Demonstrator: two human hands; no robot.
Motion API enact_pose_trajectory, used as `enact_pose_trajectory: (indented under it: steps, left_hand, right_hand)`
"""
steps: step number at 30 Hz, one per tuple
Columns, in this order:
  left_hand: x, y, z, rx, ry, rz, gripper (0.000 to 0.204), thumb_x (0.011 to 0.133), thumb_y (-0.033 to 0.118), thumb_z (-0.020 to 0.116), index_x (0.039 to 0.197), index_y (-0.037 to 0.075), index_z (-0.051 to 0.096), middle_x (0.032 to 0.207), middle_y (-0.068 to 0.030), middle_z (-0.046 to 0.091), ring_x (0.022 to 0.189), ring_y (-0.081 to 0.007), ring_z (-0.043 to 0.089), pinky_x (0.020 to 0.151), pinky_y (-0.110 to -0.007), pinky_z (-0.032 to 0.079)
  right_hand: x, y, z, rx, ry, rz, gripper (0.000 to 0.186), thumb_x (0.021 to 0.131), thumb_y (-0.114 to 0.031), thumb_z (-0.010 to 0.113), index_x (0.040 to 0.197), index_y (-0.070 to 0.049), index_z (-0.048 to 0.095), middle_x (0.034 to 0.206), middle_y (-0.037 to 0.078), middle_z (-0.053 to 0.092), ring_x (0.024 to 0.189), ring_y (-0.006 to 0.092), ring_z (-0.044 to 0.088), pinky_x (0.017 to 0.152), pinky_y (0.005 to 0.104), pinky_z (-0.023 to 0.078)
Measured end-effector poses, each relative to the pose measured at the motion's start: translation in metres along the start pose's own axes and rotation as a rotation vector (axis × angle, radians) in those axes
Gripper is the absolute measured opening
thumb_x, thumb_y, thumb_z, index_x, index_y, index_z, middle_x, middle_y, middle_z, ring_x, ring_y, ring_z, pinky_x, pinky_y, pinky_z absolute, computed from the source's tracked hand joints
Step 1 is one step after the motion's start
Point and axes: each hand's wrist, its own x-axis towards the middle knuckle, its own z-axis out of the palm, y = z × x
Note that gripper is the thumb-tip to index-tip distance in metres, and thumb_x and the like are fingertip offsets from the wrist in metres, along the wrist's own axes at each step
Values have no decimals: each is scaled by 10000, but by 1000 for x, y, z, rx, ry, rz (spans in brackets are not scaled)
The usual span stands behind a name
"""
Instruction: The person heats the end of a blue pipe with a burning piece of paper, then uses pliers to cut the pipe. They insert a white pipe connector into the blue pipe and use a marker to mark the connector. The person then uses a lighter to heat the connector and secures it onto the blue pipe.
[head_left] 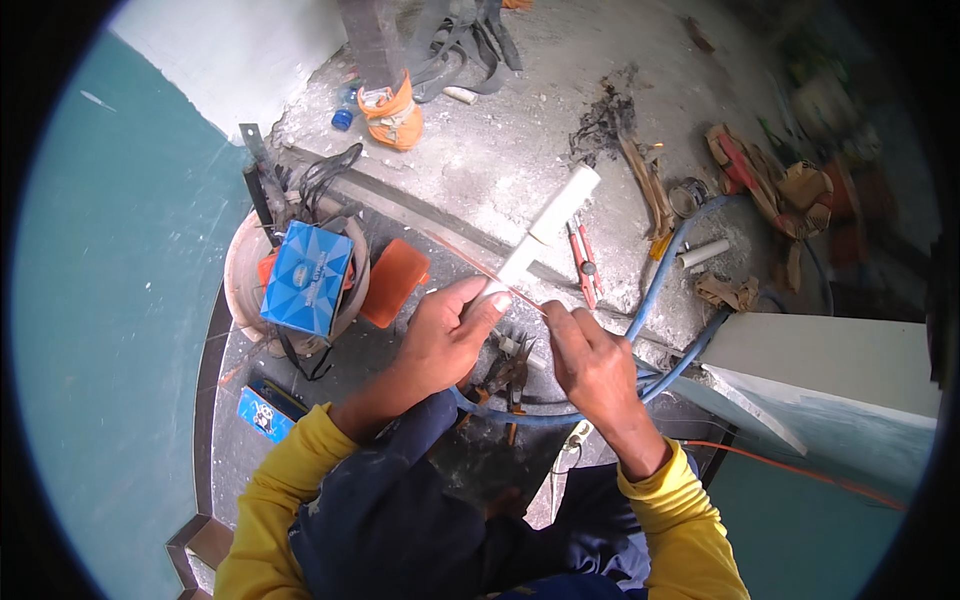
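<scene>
My left hand (452,335) is closed round the lower end of a white plastic pipe (545,228), the thumb pressed along it. The pipe has a wider section at its far end and slants up to the right. In my right hand (592,358), the curled fingers grip one end of a thin reddish strip (465,257) that looks like a hacksaw blade. It crosses the pipe just beyond my left thumb. Under my hands lie dark pliers (516,375), partly hidden. Red-handled pliers or cutters (584,262) rest on the ledge beyond my right hand.
A bucket (243,285) of tools with a blue box (308,277) on top stands at left, beside an orange case (396,283). A blue hose (660,275) loops at right past a short white pipe piece (704,253). An orange bag (392,118) sits on the dusty floor.
</scene>
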Motion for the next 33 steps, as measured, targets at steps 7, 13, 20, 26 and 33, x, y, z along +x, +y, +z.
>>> enact_pose_trajectory:
  steps: [7,13,20,26,33]
  left_hand:
    - [7,2,-6,-7,62,-116,258,1090,215,608,1141,-28,678,805,1,573,712,-68,465,642,-286,438]
    - [4,-9,4,332,4,70,272,989,226,702,1067,-32,672,784,-188,681,679,-317,667,667,-455,523]
    - [14,-25,13,579,119,-27,244,922,218,711,949,-24,693,798,-263,685,794,-475,687,693,-524,535]
    - [11,-35,2,581,99,-18,216,911,190,705,979,-14,714,824,-271,687,837,-488,682,711,-529,546]
    - [10,-44,14,545,46,71,225,913,195,705,997,-13,717,844,-270,695,866,-490,686,743,-537,552]
  right_hand:
    - [2,3,-4,-9,-10,10,524,836,-32,715,1347,-10,599,902,121,601,682,333,694,574,441,570]
    - [-2,0,-5,-19,-52,-10,463,855,-51,726,1306,-5,630,864,121,614,651,313,693,563,431,564]
    - [7,-14,1,-94,-27,-119,322,889,-79,750,1193,5,684,719,85,635,583,258,678,515,393,527]
    - [7,-5,4,-86,-80,-177,355,891,-117,745,1215,5,667,767,76,630,623,247,681,536,386,532]
    - [31,-17,4,-104,-59,-189,380,881,-63,718,1244,29,656,754,96,610,599,258,659,539,393,530]
